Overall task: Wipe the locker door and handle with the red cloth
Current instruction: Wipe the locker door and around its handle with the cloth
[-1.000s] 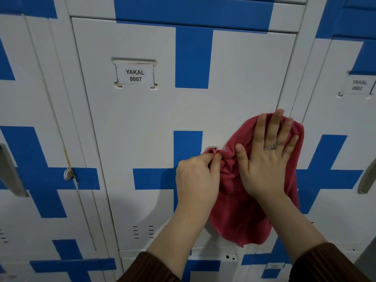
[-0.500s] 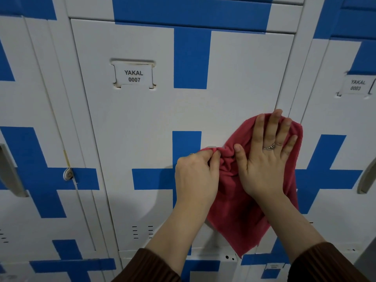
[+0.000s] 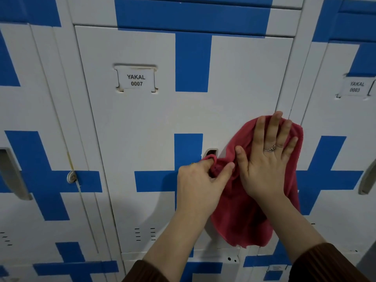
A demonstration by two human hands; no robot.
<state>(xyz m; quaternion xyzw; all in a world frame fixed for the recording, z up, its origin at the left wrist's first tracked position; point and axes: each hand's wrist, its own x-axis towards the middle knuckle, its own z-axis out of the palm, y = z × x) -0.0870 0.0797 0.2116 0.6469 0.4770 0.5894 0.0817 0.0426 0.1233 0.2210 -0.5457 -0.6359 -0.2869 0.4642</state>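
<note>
Here we are at the locker door (image 3: 142,139), the one whose label plate (image 3: 136,80) at eleven o'clock reads YAKAL 0007. The red cloth (image 3: 244,216) is spread against the door's right side, around four o'clock from its middle, lapping over the edge towards the next locker. The right hand (image 3: 264,165) lies flat on it, fingers straight and fanned, pressing it to the metal. The left hand (image 3: 199,186), at nine o'clock of the cloth, pinches a bunched corner between thumb and forefinger, just below a small dark slot (image 3: 211,152).

By my reckoning the job is somewhere in its middle. Only this right-hand patch is under the cloth, while the wide upper panel and the left side, down to the vent slots (image 3: 144,234) at six o'clock, lie bare. No streaks or dust show, so I can't say what's clean. The handle I can't make out at all; it's likely beneath the cloth. The forearms hide part of the door's bottom edge.
</note>
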